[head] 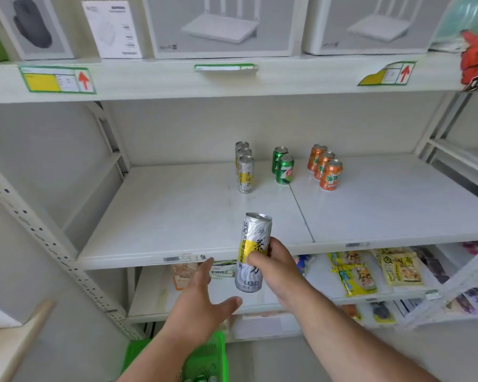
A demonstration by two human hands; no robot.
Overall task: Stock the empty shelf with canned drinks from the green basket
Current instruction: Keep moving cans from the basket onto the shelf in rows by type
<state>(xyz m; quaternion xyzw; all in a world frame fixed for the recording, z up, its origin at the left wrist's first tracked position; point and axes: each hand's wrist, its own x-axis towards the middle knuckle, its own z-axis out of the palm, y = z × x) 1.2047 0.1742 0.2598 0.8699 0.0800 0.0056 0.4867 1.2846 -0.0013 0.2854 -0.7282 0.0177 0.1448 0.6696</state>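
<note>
Silver-yellow can (253, 252): your right hand (276, 267) is gripping it upright before the shelf (177, 216); left hand (202, 301) is hovering beside, fingers spread, holding nothing, above green basket (204, 359).

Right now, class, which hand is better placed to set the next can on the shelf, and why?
The right hand: it already grips a silver can upright, just before the shelf, in line with the silver row. The left hand is open and holds nothing.

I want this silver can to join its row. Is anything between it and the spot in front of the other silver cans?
Nothing visible. The right hand holds the silver can before the shelf; the board before the silver row is bare.
</note>
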